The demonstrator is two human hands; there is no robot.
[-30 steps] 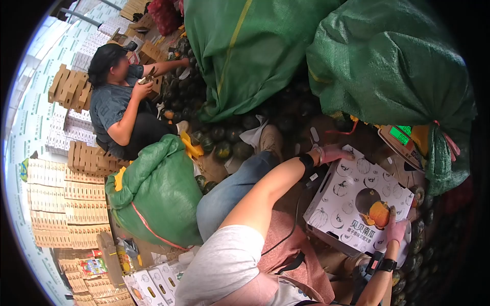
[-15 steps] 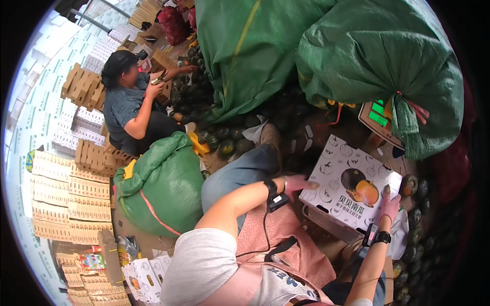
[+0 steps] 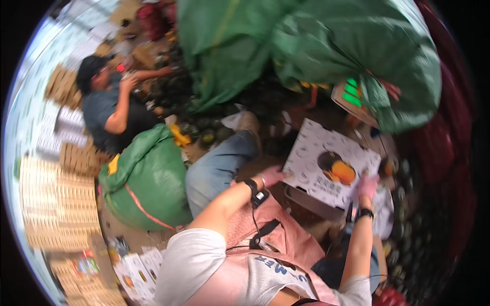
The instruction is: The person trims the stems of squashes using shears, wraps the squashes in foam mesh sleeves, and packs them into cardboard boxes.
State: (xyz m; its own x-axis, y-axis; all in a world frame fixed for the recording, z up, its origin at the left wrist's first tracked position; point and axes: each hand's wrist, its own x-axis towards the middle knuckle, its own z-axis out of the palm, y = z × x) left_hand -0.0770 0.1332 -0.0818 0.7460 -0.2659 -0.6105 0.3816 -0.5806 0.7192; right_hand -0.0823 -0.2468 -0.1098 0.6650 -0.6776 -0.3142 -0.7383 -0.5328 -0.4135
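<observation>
The left hand (image 3: pixel 272 176) touches the white pumpkin box (image 3: pixel 326 162) at its near left corner. The right hand (image 3: pixel 367 185) is on its right edge, thumb on top. Both are blurry, so I cannot tell if they pinch. The box sits in front of the person's body, near a scale (image 3: pixel 343 102) with green lights. A big green sack (image 3: pixel 403 61) is by the scale.

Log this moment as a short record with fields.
Left hand: at the left edge of the white printed box
Right hand: at the box's right side, thumb on top
Box print: dark and orange pumpkin picture; lettering blurred
Co-worker: left of view, one arm stretched out
Green sack: between co-worker and the wearer's bent leg
Scale: green display lit, readout illegible
Picture quality: blurred
</observation>
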